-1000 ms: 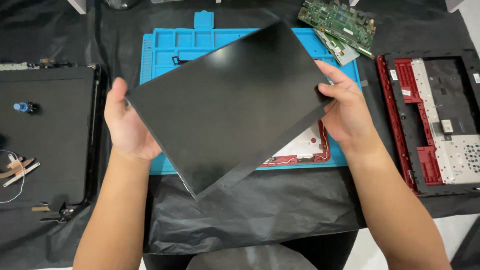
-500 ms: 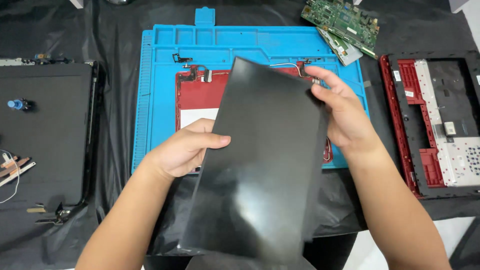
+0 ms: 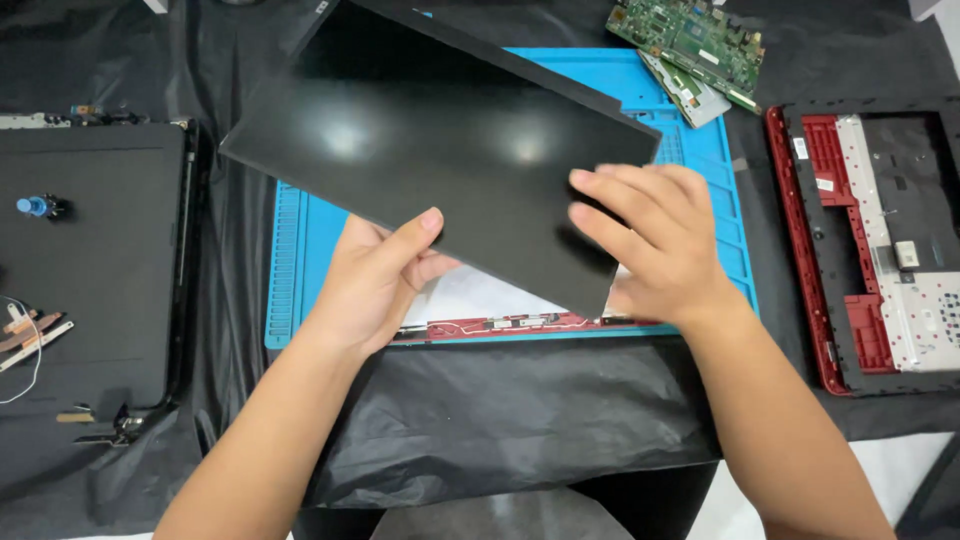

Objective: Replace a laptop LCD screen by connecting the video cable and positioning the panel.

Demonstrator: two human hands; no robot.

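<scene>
Black glossy panel (image 3: 440, 150), flat and rectangular, held tilted above the blue work mat (image 3: 290, 270), far corner up toward the top left, near corner down toward the lower right, hiding most of the mat's middle. Left hand (image 3: 375, 285) gripping the panel's near long edge: thumb (image 3: 410, 235) laid on the shiny top face, remaining fingers curled beneath and mostly out of sight, so a pinch closed on the panel. Right hand (image 3: 655, 245) at the lower right corner, fingers (image 3: 625, 195) stretched loosely apart and resting flat on the top face, palm over the corner; thumb hidden, so cannot tell whether wrapped under the edge or only pressing from above. Beneath the panel, on the mat, a white sheet (image 3: 470, 295) showing past the near edge, framed by a red lid shell (image 3: 520, 323) with thin wires along its front strip. Black plastic sheeting (image 3: 500, 420) spread across the table, crumpled below the mat and between the forearms. At far left, a dark laptop base (image 3: 90, 260), with a small blue-capped part (image 3: 32, 206) on it and a few loose flat strips (image 3: 30, 335) beside a thin white wire. At far right, a red keyboard frame (image 3: 850, 270) lying open side up, pale metal plate exposed. At top right, a green circuit board (image 3: 690, 45) overlapping a grey metal piece (image 3: 685, 92), just beyond the mat's corner
</scene>
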